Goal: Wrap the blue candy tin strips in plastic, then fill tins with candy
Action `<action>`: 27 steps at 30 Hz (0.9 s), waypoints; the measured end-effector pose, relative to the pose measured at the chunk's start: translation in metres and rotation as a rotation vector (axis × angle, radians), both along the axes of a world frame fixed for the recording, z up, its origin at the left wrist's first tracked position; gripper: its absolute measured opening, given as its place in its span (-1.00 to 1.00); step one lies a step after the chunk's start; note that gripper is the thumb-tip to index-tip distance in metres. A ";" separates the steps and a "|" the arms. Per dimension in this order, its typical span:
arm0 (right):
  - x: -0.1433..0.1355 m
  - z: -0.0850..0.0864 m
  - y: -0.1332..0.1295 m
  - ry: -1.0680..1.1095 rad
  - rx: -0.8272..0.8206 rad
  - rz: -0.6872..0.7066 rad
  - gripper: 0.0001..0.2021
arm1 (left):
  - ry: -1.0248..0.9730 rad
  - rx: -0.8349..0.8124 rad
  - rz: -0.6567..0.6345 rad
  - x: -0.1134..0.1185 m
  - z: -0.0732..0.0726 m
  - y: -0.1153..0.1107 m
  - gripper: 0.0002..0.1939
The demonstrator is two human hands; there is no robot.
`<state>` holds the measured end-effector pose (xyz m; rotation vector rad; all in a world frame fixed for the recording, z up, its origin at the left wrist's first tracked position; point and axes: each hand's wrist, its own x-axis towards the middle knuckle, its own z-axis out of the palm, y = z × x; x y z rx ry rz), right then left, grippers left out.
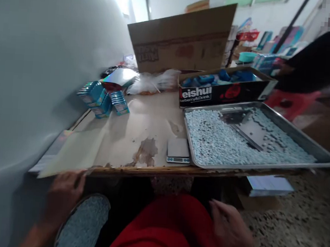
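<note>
My left hand (67, 188) is at the table's front edge, its blurred fingers stretched towards a pale paper sheet (77, 151); it holds nothing that I can see. Just below it stands a round container (84, 223) full of pale blue pellets. My right hand (229, 227) hangs beside the red garment on my lap, also blurred, fingers loosely apart and with nothing visible in them. On the table are a small digital scale (178, 149) and a metal tray (252, 169) of pale blue pellets. A metal strip (246, 137) lies across the pellets.
Blue packs (94, 97) are stacked at the left by the wall. Behind the tray stands a black printed carton (224, 94) holding blue packs, and a big cardboard box (182, 45) rises at the back. Another person's dark sleeve (321, 63) is at the right.
</note>
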<state>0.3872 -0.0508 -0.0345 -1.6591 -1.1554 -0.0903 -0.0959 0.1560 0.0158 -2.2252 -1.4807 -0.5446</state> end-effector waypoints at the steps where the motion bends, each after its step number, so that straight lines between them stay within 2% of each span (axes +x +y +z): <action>1: -0.017 0.011 0.030 -0.072 -0.026 0.143 -0.91 | -0.038 -0.023 0.091 -0.024 0.002 0.007 -0.72; 2: -0.036 0.022 0.061 -0.151 -0.087 0.295 -0.90 | -0.074 -0.046 0.153 -0.045 0.004 0.012 -0.71; 4: -0.078 0.042 0.125 -0.318 -0.250 0.459 -0.84 | -0.138 -0.084 0.197 -0.081 0.006 0.015 -0.71; 6: -0.117 0.053 0.182 -0.485 -0.421 0.484 -0.84 | -0.195 -0.123 0.186 -0.105 0.008 0.013 -0.71; 8: -0.148 0.055 0.228 -0.632 -0.581 0.457 -0.83 | -0.245 -0.167 0.166 -0.120 0.010 0.010 -0.72; 11: -0.172 0.051 0.272 -0.770 -0.802 0.404 -0.86 | -0.298 -0.220 0.127 -0.127 0.015 0.018 -0.72; 14: -0.177 0.051 0.289 -0.833 -0.914 0.379 -0.75 | -0.449 -0.218 0.055 -0.117 0.025 0.050 -0.75; 17: -0.180 0.054 0.286 -0.834 -0.937 0.374 -0.72 | -0.630 -0.135 0.035 -0.080 0.035 0.118 -0.78; 20: -0.183 0.054 0.280 -0.783 -0.932 0.352 -0.80 | -0.725 -0.099 0.024 -0.007 0.038 0.212 -0.69; 22: -0.184 0.050 0.276 -0.773 -0.925 0.337 -0.81 | -0.783 -0.109 0.046 0.054 0.035 0.277 -0.41; 24: -0.181 0.045 0.273 -0.764 -0.919 0.330 -0.76 | -0.931 -0.167 0.202 0.111 0.028 0.331 0.04; 26: -0.176 0.041 0.270 -0.745 -0.881 0.333 -0.67 | -0.999 -0.232 0.380 0.153 0.020 0.367 0.29; 27: -0.172 0.039 0.269 -0.732 -0.861 0.328 -0.62 | -0.997 -0.267 0.401 0.168 0.016 0.378 0.32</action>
